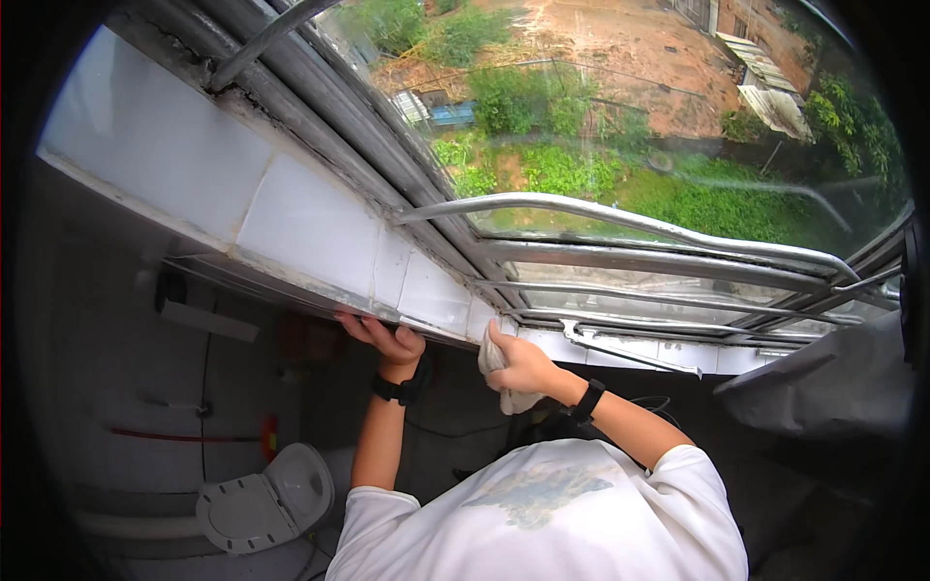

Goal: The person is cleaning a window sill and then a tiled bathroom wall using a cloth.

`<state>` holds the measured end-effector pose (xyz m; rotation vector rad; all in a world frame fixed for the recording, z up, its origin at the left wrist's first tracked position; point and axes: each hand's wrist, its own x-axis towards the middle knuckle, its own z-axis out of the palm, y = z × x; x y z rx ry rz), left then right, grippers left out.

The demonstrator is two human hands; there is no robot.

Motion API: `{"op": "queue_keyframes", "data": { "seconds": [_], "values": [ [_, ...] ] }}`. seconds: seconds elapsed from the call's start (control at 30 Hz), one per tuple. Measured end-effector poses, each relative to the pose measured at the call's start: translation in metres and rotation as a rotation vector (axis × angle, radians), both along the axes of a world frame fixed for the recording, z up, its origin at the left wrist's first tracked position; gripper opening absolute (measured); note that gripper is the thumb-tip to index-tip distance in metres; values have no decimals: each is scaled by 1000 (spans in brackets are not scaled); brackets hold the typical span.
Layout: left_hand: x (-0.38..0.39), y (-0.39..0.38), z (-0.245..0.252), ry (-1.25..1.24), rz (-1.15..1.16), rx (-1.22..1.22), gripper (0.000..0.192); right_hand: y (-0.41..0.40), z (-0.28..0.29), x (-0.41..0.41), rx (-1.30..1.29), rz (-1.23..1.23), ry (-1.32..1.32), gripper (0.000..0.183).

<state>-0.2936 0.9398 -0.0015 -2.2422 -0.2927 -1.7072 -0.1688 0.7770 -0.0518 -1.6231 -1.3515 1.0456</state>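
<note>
My right hand (524,363) grips a crumpled whitish cloth (511,399), close to the corner of the white-tiled window reveal (429,290). Part of the cloth hangs below my fingers. Against the lower edge of the tiles, my left hand (385,341) rests with its fingers spread and no object visible in it. Dark bands circle both wrists. Just past the tiles stands the grey metal window frame (407,174), crossed by bent silver bars (617,214).
A metal window stay (628,350) juts out right of my right hand. Grey sheeting (828,378) hangs at the far right. Below left is a toilet with its lid raised (251,512), near a red rod (185,436). Greenery (538,109) shows through the glass.
</note>
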Motion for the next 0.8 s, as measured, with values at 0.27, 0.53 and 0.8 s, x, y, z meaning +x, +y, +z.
{"op": "queue_keyframes", "data": {
  "seconds": [0.27,0.53,0.8],
  "values": [
    [0,4,2,-1,-25,14,53,-3,42,-12,173,9,-63,84],
    [2,0,3,9,18,15,51,1,-42,-5,-9,-37,-223,87],
    [1,2,0,5,1,10,52,4,33,-4,153,-43,27,87]
  ]
}}
